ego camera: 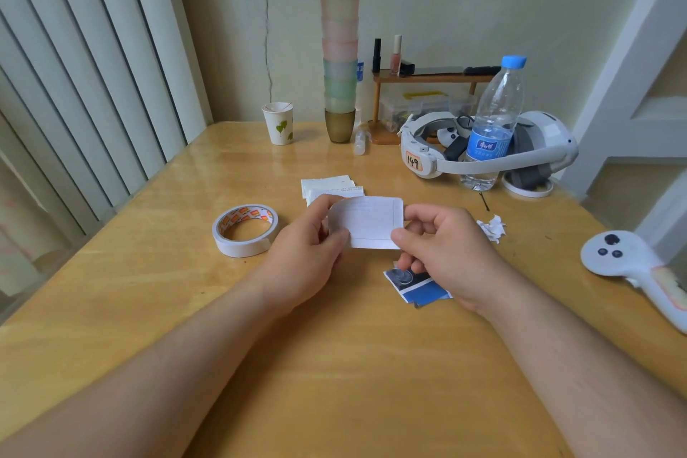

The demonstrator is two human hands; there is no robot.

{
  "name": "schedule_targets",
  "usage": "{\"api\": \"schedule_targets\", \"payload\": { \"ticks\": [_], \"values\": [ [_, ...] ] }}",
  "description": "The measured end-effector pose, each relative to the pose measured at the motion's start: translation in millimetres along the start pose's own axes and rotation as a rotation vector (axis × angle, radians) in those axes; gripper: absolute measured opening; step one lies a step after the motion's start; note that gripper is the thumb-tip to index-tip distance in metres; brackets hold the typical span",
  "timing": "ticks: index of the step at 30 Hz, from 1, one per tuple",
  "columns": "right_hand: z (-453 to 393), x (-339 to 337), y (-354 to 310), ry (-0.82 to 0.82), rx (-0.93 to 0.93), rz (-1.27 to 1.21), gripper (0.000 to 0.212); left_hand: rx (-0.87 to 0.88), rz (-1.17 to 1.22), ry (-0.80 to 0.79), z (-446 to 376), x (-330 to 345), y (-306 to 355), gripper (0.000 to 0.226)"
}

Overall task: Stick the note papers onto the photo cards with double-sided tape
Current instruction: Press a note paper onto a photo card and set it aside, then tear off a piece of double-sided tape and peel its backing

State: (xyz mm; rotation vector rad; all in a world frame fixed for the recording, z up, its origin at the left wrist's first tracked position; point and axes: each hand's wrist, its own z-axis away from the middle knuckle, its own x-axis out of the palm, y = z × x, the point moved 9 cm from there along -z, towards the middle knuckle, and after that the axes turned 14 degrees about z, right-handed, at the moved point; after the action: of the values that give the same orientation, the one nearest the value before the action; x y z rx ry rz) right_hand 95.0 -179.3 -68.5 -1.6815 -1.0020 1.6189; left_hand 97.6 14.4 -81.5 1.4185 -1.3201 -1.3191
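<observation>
Held up over the wooden table [334, 364]: one white card [366, 221], blank side to the camera, pinched at its left edge by the left hand [308, 253] and at its right edge and lower corner by the right hand [442, 253], fingers curled on it on both sides. Just beyond the card, a small pile of note papers [331, 187]; below the card, half under the right hand, blue photo cards [420, 288]; left of the card, the roll of double-sided tape [245, 229]; right of the card, crumpled white scraps [492, 228], probably peeled backing

Likely risks: tape strips folding onto themselves or onto fingertips while the liner comes off; crooked placement, hard to undo once pressed; creasing the thin paper under the pinch; scraps drifting onto exposed adhesive

Containers, largest first: tall stack of tinted cups [340, 56] far beyond the card, inside not visible; water bottle [490, 123] beyond and right, standing inside a headset strap [476, 164], little water left at the bottom; clear lidded box [412, 110] under the small shelf, small items inside, too blurred to name; paper cup [279, 123] beyond and left, thin sticks across its rim
</observation>
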Motion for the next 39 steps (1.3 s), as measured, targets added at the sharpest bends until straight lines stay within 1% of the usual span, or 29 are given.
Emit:
{"api": "schedule_targets", "payload": {
  "ticks": [2, 4, 7, 10, 14, 16, 18, 20, 21, 23, 26, 29, 33, 36, 39],
  "values": [
    [0, -5, 1, 0.069, 0.016, -0.035, 0.018, 0.03, 0.0, 0.034, -4, -6, 3, 0.023],
    [-1, -10, 2, 0.141, 0.027, -0.04, 0.011, 0.004, 0.119, 0.088, -9, -15, 3, 0.014],
    [-5, -10, -3, 0.198, 0.011, -0.019, 0.003, -0.025, 0.2, 0.179, -14, -29, -1, 0.02],
    [-18, -1, -17, 0.191, -0.015, 0.02, 0.008, -0.022, 0.17, 0.221, -19, -36, -6, 0.017],
    [-49, 10, -32, 0.189, -0.062, 0.172, 0.007, 0.018, 0.098, 0.321, -29, -46, -6, 0.014],
    [-65, 17, -30, 0.184, -0.056, 0.219, 0.008, 0.052, 0.056, 0.389, -29, -53, -4, 0.018],
    [-79, 24, -23, 0.18, -0.03, 0.24, 0.009, 0.071, -0.001, 0.423, -30, -56, -5, 0.02],
    [-89, 29, -16, 0.183, -0.009, 0.269, 0.011, 0.055, -0.083, 0.424, -31, -58, -7, 0.006],
    [-93, 30, -13, 0.188, -0.001, 0.282, 0.012, 0.038, -0.127, 0.421, -31, -58, -7, 0.006],
    [-100, 29, -10, 0.191, 0.015, 0.308, 0.014, 0.0, -0.217, 0.389, -31, -55, -7, 0.022],
    [-106, 29, -6, 0.16, 0.042, 0.358, 0.017, -0.014, -0.421, 0.288, -31, -42, -3, 0.034],
    [-107, 34, -4, 0.133, 0.042, 0.41, 0.015, 0.003, -0.569, 0.225, -30, -30, 0, 0.033],
    [-107, 35, -6, 0.174, 0.008, 0.506, 0.014, -0.007, -0.727, 0.15, -31, -19, -7, 0.029],
    [-106, 36, -10, 0.187, -0.032, 0.572, 0.01, -0.026, -0.803, 0.155, -32, -18, -13, 0.024],
    [-104, 39, -12, 0.185, -0.05, 0.626, 0.014, -0.042, -0.837, 0.127, -33, -14, -17, 0.031]
  ]
}}
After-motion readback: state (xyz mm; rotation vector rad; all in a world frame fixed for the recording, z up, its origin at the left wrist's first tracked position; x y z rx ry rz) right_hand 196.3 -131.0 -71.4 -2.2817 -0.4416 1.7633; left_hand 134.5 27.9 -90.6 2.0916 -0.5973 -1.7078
